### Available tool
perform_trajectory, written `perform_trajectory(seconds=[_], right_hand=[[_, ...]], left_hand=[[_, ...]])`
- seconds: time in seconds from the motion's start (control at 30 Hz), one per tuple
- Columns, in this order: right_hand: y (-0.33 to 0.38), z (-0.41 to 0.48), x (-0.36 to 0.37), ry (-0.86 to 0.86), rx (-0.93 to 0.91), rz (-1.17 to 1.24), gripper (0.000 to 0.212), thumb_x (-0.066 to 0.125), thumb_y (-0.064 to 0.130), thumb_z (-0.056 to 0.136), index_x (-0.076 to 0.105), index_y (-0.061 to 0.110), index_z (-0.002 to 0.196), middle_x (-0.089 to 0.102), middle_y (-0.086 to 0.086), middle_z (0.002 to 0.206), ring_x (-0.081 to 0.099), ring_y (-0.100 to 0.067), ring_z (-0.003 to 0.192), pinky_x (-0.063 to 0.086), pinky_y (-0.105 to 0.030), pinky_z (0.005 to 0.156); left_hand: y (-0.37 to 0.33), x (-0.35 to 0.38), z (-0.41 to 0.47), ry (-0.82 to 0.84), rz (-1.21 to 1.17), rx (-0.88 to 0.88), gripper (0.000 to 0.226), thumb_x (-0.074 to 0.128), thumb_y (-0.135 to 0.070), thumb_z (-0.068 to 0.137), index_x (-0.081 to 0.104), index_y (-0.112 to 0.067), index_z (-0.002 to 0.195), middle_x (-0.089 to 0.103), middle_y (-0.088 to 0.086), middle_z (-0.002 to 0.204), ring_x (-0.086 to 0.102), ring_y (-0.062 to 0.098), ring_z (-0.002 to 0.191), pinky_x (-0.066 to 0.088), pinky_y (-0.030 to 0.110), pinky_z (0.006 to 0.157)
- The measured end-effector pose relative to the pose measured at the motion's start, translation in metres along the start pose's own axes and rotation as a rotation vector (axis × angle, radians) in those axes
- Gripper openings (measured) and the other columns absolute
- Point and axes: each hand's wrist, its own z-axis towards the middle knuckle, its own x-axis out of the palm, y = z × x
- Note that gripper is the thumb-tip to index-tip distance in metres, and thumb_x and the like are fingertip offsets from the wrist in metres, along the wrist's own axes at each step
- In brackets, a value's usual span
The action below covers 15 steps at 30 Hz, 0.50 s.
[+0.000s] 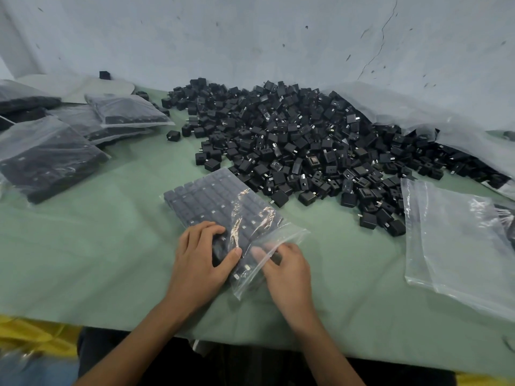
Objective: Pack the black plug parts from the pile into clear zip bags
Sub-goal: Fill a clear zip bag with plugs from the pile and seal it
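A clear zip bag (223, 207) lies slanted on the green table in front of me, filled with neat rows of black plug parts. My left hand (203, 263) grips the bag's near end, thumb on top of the plastic and fingers curled over the parts. My right hand (284, 268) pinches the bag's open mouth, its fingertips under the clear flap. A large pile of loose black plug parts (306, 143) spreads behind the bag, from the centre to the right.
Several filled zip bags (47, 154) are stacked at the left. Empty clear zip bags (451, 240) lie at the right near the table's front edge. A big crumpled plastic sack (412, 107) sits behind the pile against the wall. The green table cover (97, 246) shows at the front left.
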Motion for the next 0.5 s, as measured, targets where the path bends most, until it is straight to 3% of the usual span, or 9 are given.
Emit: perform_trajectory(seconds=[0.23, 0.4, 0.5], right_hand=[[-0.009, -0.002, -0.001, 0.176, -0.037, -0.027, 0.045, 0.048, 0.063, 0.085, 0.065, 0.040, 0.119, 0.066, 0.019, 0.113, 0.060, 0.002, 0.104, 0.047, -0.023, 0.093], [-0.014, 0.000, -0.005, 0.238, 0.062, 0.163, 0.025, 0.059, 0.045, 0.088, 0.065, 0.042, 0.112, 0.068, 0.024, 0.106, 0.066, 0.000, 0.092, 0.057, -0.039, 0.086], [-0.014, 0.001, -0.007, 0.249, 0.054, 0.199, 0.023, 0.059, 0.038, 0.090, 0.067, 0.040, 0.111, 0.069, 0.020, 0.102, 0.065, -0.002, 0.083, 0.059, -0.041, 0.082]], left_hand=[[0.001, 0.001, 0.000, -0.006, 0.002, 0.001, 0.053, 0.052, -0.067, 0.086, 0.055, -0.031, 0.125, 0.045, -0.015, 0.131, 0.033, 0.005, 0.126, 0.029, 0.030, 0.110], [-0.001, 0.000, 0.000, 0.017, 0.026, 0.007, 0.055, 0.049, -0.067, 0.088, 0.055, -0.033, 0.130, 0.044, -0.013, 0.133, 0.032, 0.010, 0.128, 0.027, 0.031, 0.111], [-0.004, 0.000, 0.000, 0.021, 0.044, 0.000, 0.058, 0.048, -0.069, 0.086, 0.057, -0.032, 0.129, 0.045, -0.011, 0.133, 0.035, 0.016, 0.132, 0.028, 0.034, 0.113]])
